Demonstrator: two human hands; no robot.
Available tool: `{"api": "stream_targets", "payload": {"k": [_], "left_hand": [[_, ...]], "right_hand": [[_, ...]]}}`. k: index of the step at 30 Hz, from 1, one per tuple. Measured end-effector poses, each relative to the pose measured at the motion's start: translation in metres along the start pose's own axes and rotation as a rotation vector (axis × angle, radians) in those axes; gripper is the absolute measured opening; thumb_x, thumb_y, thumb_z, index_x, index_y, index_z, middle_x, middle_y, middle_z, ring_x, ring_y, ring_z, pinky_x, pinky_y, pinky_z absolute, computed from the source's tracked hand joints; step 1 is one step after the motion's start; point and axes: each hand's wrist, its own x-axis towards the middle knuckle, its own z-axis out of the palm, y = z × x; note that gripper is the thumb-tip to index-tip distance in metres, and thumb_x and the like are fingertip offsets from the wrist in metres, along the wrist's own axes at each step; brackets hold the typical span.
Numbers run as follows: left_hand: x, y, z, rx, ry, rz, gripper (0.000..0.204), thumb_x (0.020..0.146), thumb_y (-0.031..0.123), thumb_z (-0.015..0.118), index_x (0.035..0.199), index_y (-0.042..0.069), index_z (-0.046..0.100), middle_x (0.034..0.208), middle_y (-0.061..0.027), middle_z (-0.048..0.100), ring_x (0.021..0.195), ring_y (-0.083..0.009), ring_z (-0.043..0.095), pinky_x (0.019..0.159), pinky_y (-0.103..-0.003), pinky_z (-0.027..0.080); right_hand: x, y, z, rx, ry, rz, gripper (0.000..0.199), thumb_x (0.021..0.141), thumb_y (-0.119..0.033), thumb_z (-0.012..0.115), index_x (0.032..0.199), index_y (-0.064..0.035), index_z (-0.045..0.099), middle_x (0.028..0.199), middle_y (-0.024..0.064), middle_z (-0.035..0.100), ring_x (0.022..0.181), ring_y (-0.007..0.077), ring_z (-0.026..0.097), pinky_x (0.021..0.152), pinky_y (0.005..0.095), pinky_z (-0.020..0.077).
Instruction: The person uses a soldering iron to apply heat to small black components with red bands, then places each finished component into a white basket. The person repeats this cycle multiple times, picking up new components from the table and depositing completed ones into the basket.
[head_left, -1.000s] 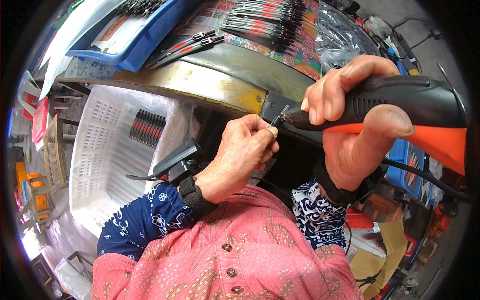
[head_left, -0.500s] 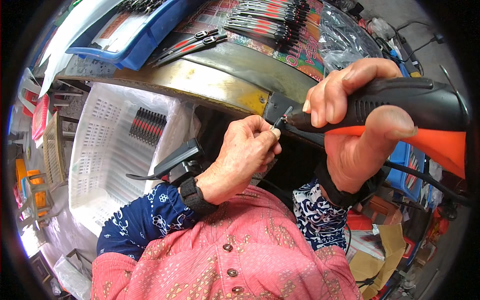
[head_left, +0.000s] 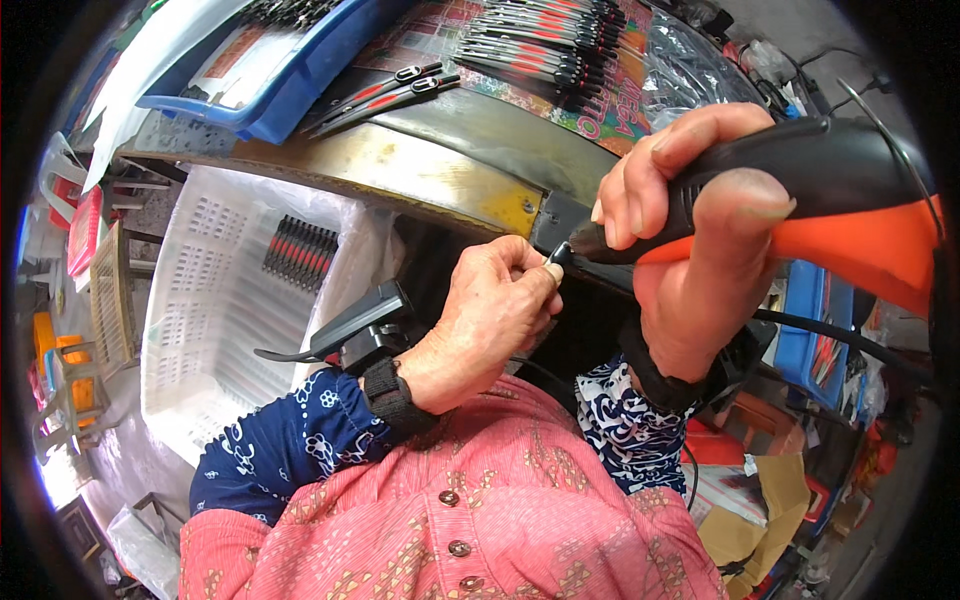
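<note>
Close under the front edge of the worn metal-topped desk (head_left: pixel 440 165), both hands meet at one spot. Right hand (head_left: pixel 690 250) is clenched around a black and orange handheld power tool (head_left: pixel 820 200), thumb laid along the side of its body and fingers wrapped over the top; the dark pointed tip faces left. Left hand (head_left: pixel 490 320) pinches a small dark part (head_left: pixel 556 256) between thumb and fingertips, holding it directly against the tool's tip. What the part is cannot be made out, as the fingers cover most of it. A black strap carrying a dark device sits on the left wrist (head_left: pixel 385 385).

Left of the hands and below the desk edge stands a white perforated plastic crate (head_left: pixel 200 300) with a row of slim black and red pieces (head_left: pixel 300 250) lying inside. On the desk top, a blue plastic tray (head_left: pixel 290 90) sits at the far left, two loose black and red pieces (head_left: pixel 385 90) lie just beside it, and a larger batch of the same pieces (head_left: pixel 550 35) is spread on a colourful printed sheet further back. A black cable (head_left: pixel 850 340) runs below the right hand, near a blue bin (head_left: pixel 810 330).
</note>
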Motion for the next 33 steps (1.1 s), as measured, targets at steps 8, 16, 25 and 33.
{"api": "stream_targets", "payload": {"k": [8, 16, 25, 33], "left_hand": [[0.000, 0.000, 0.001, 0.016, 0.014, -0.001, 0.012, 0.088, 0.016, 0.058, 0.084, 0.008, 0.050, 0.067, 0.0009, 0.051, 0.050, -0.0042, 0.036, 0.043, -0.020, 0.028], [0.000, 0.000, 0.002, 0.057, 0.041, 0.023, 0.013, 0.088, 0.015, 0.057, 0.083, 0.006, 0.049, 0.067, -0.0005, 0.051, 0.050, -0.0054, 0.036, 0.043, -0.020, 0.028], [0.002, -0.003, -0.004, 0.204, 0.026, 0.104, 0.013, 0.087, 0.015, 0.057, 0.088, 0.002, 0.052, 0.067, -0.0028, 0.056, 0.049, -0.0075, 0.048, 0.042, -0.021, 0.037], [0.001, 0.010, -0.027, 0.694, 0.189, 0.720, 0.022, 0.081, 0.005, 0.063, 0.101, 0.000, 0.054, 0.069, -0.0039, 0.059, 0.056, -0.0066, 0.051, 0.049, -0.021, 0.042]], "right_hand": [[0.001, 0.001, -0.003, 0.017, -0.014, -0.008, 0.064, 0.078, -0.066, 0.054, 0.088, -0.0036, 0.044, 0.062, 0.0031, 0.044, 0.051, 0.0121, 0.045, 0.053, 0.0266, 0.0403], [-0.001, 0.000, -0.003, 0.056, -0.001, 0.017, 0.065, 0.075, -0.064, 0.060, 0.088, -0.0026, 0.045, 0.060, 0.0039, 0.045, 0.051, 0.0131, 0.046, 0.053, 0.0269, 0.0405], [-0.004, -0.003, -0.006, 0.044, -0.007, 0.016, 0.063, 0.075, -0.056, 0.069, 0.094, 0.0001, 0.046, 0.063, 0.0042, 0.046, 0.054, 0.0135, 0.047, 0.056, 0.0282, 0.0418], [-0.016, -0.023, -0.020, 0.231, 0.052, 0.042, 0.069, 0.070, -0.068, 0.062, 0.093, -0.0054, 0.045, 0.063, 0.0008, 0.044, 0.054, 0.0130, 0.047, 0.059, 0.0288, 0.0424]]}}
